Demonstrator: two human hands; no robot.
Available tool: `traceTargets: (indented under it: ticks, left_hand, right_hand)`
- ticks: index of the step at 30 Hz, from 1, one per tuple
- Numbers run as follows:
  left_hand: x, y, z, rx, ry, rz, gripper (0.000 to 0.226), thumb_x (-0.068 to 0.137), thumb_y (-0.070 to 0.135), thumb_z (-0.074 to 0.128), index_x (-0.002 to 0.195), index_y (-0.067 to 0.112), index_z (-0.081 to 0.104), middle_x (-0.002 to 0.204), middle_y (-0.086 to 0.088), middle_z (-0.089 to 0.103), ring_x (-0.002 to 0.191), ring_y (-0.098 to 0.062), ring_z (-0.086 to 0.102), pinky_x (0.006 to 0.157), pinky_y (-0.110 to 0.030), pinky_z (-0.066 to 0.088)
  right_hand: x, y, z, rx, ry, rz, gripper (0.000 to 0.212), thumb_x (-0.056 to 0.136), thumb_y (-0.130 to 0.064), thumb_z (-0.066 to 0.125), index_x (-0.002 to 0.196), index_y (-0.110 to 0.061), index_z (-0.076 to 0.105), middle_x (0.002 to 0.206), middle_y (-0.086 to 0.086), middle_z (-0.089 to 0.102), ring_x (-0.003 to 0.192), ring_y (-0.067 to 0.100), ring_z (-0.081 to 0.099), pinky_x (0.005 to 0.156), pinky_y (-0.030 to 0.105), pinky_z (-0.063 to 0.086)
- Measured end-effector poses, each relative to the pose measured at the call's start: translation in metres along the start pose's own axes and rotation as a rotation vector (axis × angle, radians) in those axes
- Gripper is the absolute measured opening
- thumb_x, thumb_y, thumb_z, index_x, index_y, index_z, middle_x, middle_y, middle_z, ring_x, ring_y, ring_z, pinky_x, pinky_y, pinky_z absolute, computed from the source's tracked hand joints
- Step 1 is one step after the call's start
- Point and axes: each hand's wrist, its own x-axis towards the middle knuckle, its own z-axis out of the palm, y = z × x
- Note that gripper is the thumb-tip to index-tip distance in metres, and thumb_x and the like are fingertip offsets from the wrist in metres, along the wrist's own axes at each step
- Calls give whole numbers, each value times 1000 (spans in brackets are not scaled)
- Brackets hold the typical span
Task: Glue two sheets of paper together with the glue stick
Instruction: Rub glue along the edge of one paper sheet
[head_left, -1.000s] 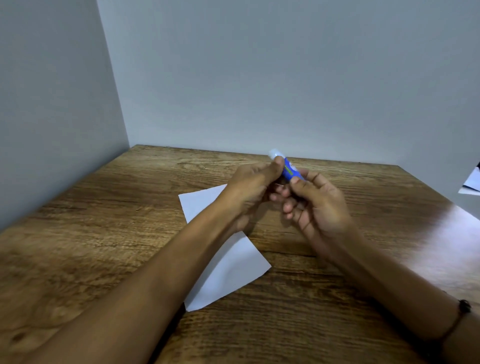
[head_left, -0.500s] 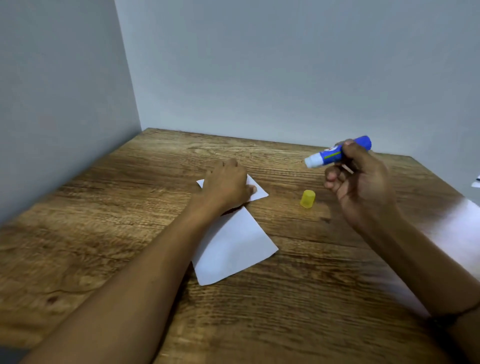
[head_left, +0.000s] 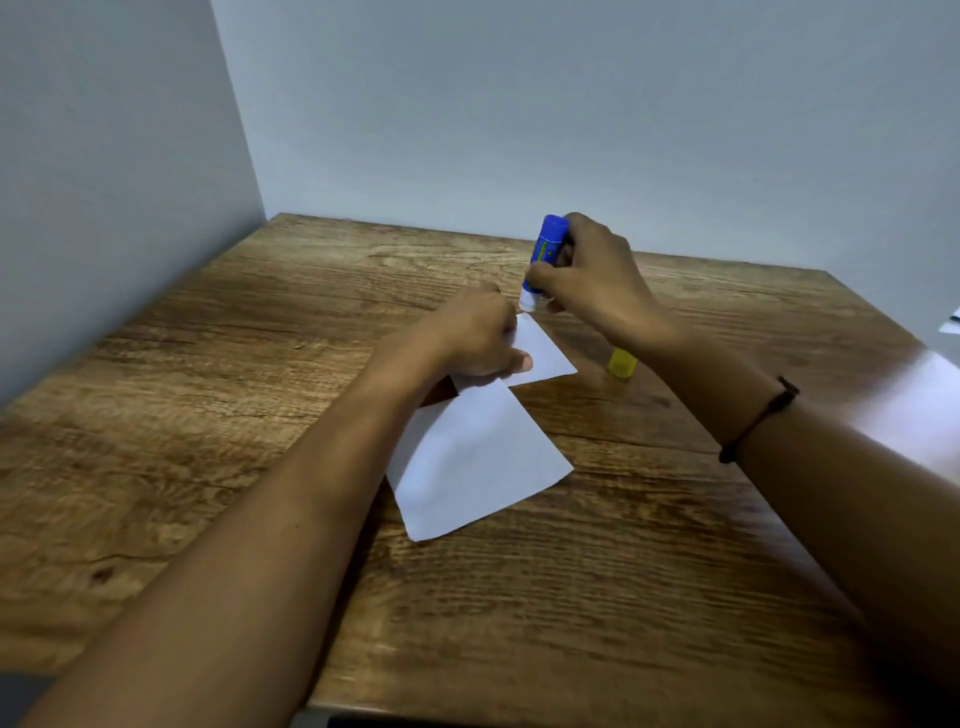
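Left hand (head_left: 475, 340) is pressing flat on the far sheet (head_left: 543, 353) so it isn't sliding on the tabletop (head_left: 623, 545); right hand's (head_left: 592, 275) grip is clamping the glue stick (head_left: 543, 260) upright, tip seemingly touching that sheet's corner. Yellow cap (head_left: 621, 362) is standing aside.

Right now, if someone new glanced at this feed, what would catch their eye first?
Probably the blue glue stick, held nearly upright in the right hand with its white tip down at the far corner of the farther paper sheet. The left hand presses that sheet flat, and it overlaps a nearer white sheet on the wooden table. The yellow cap stands just right of the sheets.
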Motion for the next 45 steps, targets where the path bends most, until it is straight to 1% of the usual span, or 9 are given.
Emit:
traceTargets:
  ticks: [5, 8, 17, 22, 27, 32, 38, 42, 45]
  left_hand:
    - [3, -2, 0, 5, 11, 19, 30, 85, 35, 59, 79, 5, 61, 107, -10, 45, 99, -18, 41, 81, -29, 32]
    - [4, -3, 1, -6, 21, 27, 36, 85, 36, 59, 94, 1, 66, 117, -12, 48, 110, -22, 45, 83, -30, 33]
    - [5, -2, 1, 11, 31, 33, 38, 85, 36, 58, 103, 3, 67, 121, -12, 48, 106, -21, 44, 80, -29, 32]
    - [4, -1, -1, 24, 19, 33, 35, 86, 36, 57, 97, 5, 69, 114, -10, 48, 93, -13, 34, 78, -29, 29]
    - [3, -1, -1, 32, 20, 35, 32, 86, 36, 57, 91, 7, 70, 101, -6, 42, 96, -14, 37, 79, -30, 30]
    - [3, 0, -1, 31, 35, 33, 31, 86, 34, 57, 90, 6, 69, 100, -8, 44, 94, -13, 37, 79, -29, 30]
    - [2, 1, 0, 32, 46, 21, 28, 85, 33, 59, 84, 8, 68, 102, -8, 45, 93, -17, 42, 81, -30, 34]
    - [3, 2, 1, 44, 46, 5, 33, 85, 34, 58, 96, 5, 69, 114, -12, 50, 96, -20, 44, 81, -30, 33]
    - [3, 2, 1, 54, 46, -7, 33, 85, 34, 58, 94, 4, 68, 116, -14, 51, 94, -19, 42, 78, -31, 34]
  right_hand:
    - [11, 9, 14, -111, 39, 2, 16, 75, -14, 59, 86, -6, 50, 76, 7, 51, 69, 23, 47, 62, 34, 37]
    - [12, 14, 16, -118, 42, -7, 21, 77, -16, 59, 91, -3, 52, 75, 5, 50, 70, 21, 46, 61, 33, 37]
    - [11, 18, 16, -117, 9, -40, 17, 74, -16, 60, 79, -10, 45, 62, -4, 43, 64, 20, 42, 54, 31, 31]
    - [8, 15, 12, -142, -38, -51, 18, 75, -17, 62, 83, -12, 46, 64, -4, 45, 64, 18, 43, 56, 30, 34]
    - [-1, 13, 5, -127, -63, -67, 19, 75, -15, 63, 86, -8, 50, 75, 7, 53, 68, 22, 48, 63, 35, 41]
    - [-8, 13, -1, -138, -77, -65, 22, 74, -16, 64, 91, -4, 54, 68, 1, 50, 69, 23, 50, 65, 37, 45]
    - [-23, 12, -11, -156, -83, -77, 18, 76, -15, 64, 88, -7, 55, 75, 6, 54, 71, 23, 51, 63, 32, 41]
    - [-32, 11, -17, -171, -101, -98, 20, 75, -15, 63, 90, -4, 55, 77, 12, 58, 76, 32, 59, 71, 44, 50]
    - [-38, 9, -22, -195, -117, -104, 23, 75, -15, 64, 93, -3, 56, 70, 3, 52, 69, 23, 52, 62, 32, 42]
